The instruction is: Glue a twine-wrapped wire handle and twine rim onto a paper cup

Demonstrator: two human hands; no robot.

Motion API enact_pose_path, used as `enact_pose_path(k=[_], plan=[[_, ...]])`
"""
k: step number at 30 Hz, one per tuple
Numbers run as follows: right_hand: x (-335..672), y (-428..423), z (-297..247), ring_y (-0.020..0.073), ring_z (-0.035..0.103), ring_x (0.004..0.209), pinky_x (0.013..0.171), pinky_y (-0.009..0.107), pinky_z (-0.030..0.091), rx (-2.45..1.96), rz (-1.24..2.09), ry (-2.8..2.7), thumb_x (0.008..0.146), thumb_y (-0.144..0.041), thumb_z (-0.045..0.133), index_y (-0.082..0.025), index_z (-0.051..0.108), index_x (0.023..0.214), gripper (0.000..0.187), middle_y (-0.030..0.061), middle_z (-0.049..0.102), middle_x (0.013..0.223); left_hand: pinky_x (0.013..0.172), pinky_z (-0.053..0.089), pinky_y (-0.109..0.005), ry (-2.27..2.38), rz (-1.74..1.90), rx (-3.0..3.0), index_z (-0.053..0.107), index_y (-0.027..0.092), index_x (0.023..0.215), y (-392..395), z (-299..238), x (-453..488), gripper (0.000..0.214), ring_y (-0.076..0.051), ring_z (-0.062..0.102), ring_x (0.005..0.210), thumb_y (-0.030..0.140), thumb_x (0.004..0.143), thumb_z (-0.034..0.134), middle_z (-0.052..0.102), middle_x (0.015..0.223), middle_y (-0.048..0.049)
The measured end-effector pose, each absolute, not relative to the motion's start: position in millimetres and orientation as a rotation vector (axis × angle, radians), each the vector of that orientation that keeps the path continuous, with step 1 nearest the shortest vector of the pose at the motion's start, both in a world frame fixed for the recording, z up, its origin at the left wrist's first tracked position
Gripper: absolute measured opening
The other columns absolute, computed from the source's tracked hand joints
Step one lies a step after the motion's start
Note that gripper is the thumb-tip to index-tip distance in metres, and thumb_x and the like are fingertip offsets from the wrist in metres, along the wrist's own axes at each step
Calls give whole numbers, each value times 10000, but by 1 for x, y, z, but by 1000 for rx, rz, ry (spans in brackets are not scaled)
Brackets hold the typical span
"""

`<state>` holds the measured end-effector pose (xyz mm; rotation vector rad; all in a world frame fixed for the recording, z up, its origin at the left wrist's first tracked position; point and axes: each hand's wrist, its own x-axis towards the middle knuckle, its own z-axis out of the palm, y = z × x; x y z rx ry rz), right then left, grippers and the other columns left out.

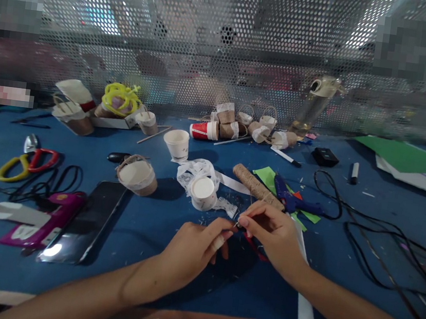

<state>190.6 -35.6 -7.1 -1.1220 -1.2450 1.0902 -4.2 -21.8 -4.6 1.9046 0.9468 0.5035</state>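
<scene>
My left hand (200,243) and my right hand (275,234) meet low in the middle, fingertips almost touching. Each is closed in a pinch around something small with a dark, shiny bit showing; its kind is hidden by the fingers. Below my right hand, a red looped handle (257,247) shows in part. Just beyond the fingers stands a white paper cup (204,192), with white lace ribbon (192,170) bunched around it. A roll of brown twine (258,186) lies beyond my right hand, beside a blue glue gun (290,196).
To the left are a twine-wrapped cup (139,176), a phone (87,221), a purple glue gun (46,222) and red-and-yellow-handled pliers (28,160). Several small wrapped cups (226,114) and a bottle (314,110) line the mesh screen (197,38). Black cables (375,231) loop at right.
</scene>
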Motion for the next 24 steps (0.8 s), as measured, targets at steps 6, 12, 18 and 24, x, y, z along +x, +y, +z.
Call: enact_pose_path(k=[6, 12, 18, 24], plan=[[191, -37, -4, 106, 599, 529, 517, 234, 518, -1131, 1029, -1317, 833, -316, 733, -203, 722, 786, 123, 3, 700, 731, 483, 472, -198, 850, 505, 1745, 547, 197, 1064, -23, -6, -4, 266, -118, 610, 460, 334, 1043, 320, 711, 672, -11], [193, -36, -5, 177, 697, 780, 725, 304, 584, -1071, 987, -1391, 878, -327, 680, -224, 742, 704, 211, 48, 768, 900, 383, 451, -169, 534, 506, 1093, 502, 187, 1021, -21, -6, 3, 294, -107, 568, 351, 434, 1039, 343, 710, 598, -27], [195, -36, -5, 173, 709, 858, 740, 289, 589, -1021, 1061, -1458, 944, -301, 595, -238, 759, 846, 201, 45, 759, 1048, 347, 430, -167, 482, 438, 1030, 481, 211, 997, -15, -10, 3, 307, -104, 502, 300, 457, 1041, 302, 659, 516, 13], [191, -38, -3, 155, 689, 733, 669, 275, 569, -1043, 1040, -1431, 919, -300, 634, -219, 741, 759, 208, 34, 746, 875, 446, 471, -207, 634, 470, 1307, 506, 180, 1012, -17, -8, 0, 335, -124, 574, 405, 450, 1039, 310, 682, 598, -31]])
